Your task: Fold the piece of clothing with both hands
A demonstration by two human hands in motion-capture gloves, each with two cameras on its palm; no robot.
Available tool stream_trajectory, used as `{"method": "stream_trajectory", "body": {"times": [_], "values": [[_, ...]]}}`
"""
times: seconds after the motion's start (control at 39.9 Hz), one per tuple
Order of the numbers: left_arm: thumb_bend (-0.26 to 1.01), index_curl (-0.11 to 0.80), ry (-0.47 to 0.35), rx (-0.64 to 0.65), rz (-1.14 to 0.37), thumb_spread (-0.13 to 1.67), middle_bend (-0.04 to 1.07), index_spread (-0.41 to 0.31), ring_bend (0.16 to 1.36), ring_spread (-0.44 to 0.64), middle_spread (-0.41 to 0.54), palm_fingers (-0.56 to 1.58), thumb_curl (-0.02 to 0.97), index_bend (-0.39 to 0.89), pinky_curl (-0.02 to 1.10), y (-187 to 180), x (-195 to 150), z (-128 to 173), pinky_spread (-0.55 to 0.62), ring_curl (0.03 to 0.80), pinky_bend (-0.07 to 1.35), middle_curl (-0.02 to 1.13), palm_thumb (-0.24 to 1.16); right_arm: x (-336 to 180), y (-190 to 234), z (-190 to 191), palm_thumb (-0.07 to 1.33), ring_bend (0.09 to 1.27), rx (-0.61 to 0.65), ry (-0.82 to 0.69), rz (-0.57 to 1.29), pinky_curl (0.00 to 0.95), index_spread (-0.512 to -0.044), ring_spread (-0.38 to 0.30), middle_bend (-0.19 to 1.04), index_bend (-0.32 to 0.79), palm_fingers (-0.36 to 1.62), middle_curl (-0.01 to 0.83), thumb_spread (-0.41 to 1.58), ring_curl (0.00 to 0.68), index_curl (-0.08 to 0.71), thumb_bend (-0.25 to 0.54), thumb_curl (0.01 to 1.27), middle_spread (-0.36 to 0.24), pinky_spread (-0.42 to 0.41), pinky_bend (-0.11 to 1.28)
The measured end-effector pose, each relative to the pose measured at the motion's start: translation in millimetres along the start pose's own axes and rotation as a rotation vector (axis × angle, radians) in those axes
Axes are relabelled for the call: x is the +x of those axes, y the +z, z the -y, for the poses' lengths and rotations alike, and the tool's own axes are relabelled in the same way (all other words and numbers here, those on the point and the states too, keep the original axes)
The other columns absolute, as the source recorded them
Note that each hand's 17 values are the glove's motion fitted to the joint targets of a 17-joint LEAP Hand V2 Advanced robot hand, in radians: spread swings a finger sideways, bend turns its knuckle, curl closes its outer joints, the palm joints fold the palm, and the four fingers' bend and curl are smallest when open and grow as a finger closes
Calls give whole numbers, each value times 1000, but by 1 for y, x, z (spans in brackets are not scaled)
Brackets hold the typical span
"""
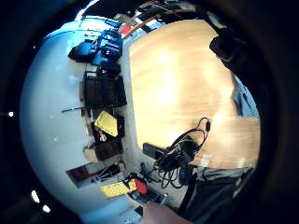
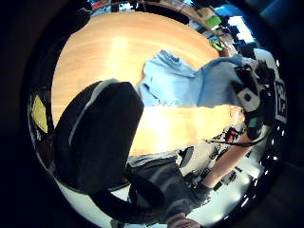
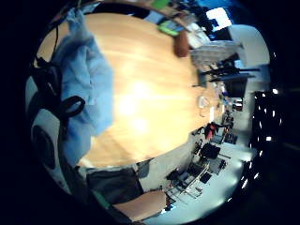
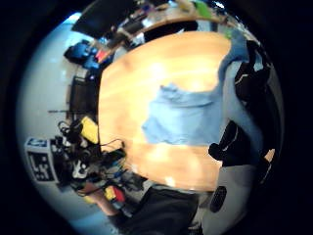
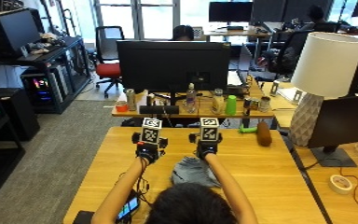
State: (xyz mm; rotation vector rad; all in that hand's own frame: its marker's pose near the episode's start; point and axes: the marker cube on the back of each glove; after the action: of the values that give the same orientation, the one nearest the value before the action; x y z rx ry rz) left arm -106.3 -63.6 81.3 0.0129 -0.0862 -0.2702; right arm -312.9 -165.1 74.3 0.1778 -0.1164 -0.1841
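A light blue piece of clothing (image 5: 188, 172) lies crumpled on the wooden table (image 5: 259, 168), close to the person's front edge. My right hand (image 5: 206, 149) hovers just beyond it. The right thumb side palm view shows the cloth (image 4: 186, 117) rising from the table to that hand's curled fingers (image 4: 249, 73), which pinch one end. The left thumb side palm view shows the same: the right hand (image 2: 251, 99) holds a raised part of the cloth (image 2: 171, 80). My left hand (image 5: 147, 150) floats over bare wood to the left of the garment, its thumb (image 2: 95, 137) relaxed and holding nothing.
A brown roll (image 5: 263, 133) and a green item (image 5: 247, 129) lie at the table's far right. A white lamp (image 5: 325, 88) and a dark screen (image 5: 347, 126) stand to the right, a tape roll (image 5: 339, 183) nearby. A phone (image 5: 129, 207) lies near the left elbow.
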Motion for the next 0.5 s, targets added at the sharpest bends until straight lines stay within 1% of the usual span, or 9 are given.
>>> {"method": "stream_trajectory", "body": {"times": [0.03,0.08,0.15,0.25,0.28,0.35,0.4,0.45,0.5], "values": [[-2,290,-8,1,3,1134,184,-77,578,8,35,422,190,172,360,-1,-4,-2,22,332,460,331,36,-14,6,-4,1072,657,-39,-19,9,393,-232,-255,331,94,1236,480,449,452,323,-33,535,-156,-357,610],[-6,295,-20,2,6,1144,176,-80,570,10,32,426,192,163,359,-2,-12,-6,26,331,451,331,42,-40,16,-19,1066,656,-119,-45,14,393,-232,-257,330,109,1238,480,421,452,323,-33,547,-155,-355,608],[-6,308,-32,-1,-2,1166,171,-89,551,16,26,444,196,176,356,-3,-22,-13,29,327,432,333,55,-77,37,-39,1065,666,-211,-59,15,401,-234,-256,342,89,1232,487,385,458,311,-28,568,-155,-354,625],[-6,319,-20,-9,-11,1185,170,-94,536,18,22,456,200,171,356,0,-30,-26,32,325,412,334,73,-110,71,-39,1061,676,-250,-76,108,407,-233,-257,343,90,1222,492,352,464,302,-28,591,-152,-351,636],[-7,323,-18,-12,-10,1188,167,-95,532,19,22,459,200,174,356,1,-32,-28,33,324,408,333,75,-115,74,-40,1060,695,-255,-79,148,410,-236,-258,336,61,1197,491,345,469,291,-28,597,-152,-350,643],[-10,328,-14,-27,-9,1196,163,-97,523,20,20,464,201,170,357,7,-35,-33,34,324,399,332,79,-117,71,-44,1029,703,-232,-68,252,415,-234,-255,305,26,1131,485,382,470,263,-41,604,-143,-348,674],[-11,331,-10,-41,-12,1204,162,-97,520,21,19,467,202,166,358,11,-35,-34,35,324,394,331,81,-111,62,-42,986,703,-174,-48,277,419,-230,-236,280,2,1104,479,507,467,240,-46,593,-128,-345,707],[-12,334,-2,-53,-21,1208,161,-98,517,21,19,467,202,164,358,13,-34,-35,40,324,388,330,83,-101,51,-39,962,705,-112,-17,266,419,-225,-225,276,5,1103,478,580,468,223,-40,589,-120,-343,717],[-12,336,10,-59,-26,1211,161,-99,515,24,18,467,202,163,357,16,-33,-37,44,325,380,329,83,-88,36,-37,922,700,-69,9,242,418,-211,-210,284,46,1143,480,723,464,222,-39,562,-108,-318,708]]}}
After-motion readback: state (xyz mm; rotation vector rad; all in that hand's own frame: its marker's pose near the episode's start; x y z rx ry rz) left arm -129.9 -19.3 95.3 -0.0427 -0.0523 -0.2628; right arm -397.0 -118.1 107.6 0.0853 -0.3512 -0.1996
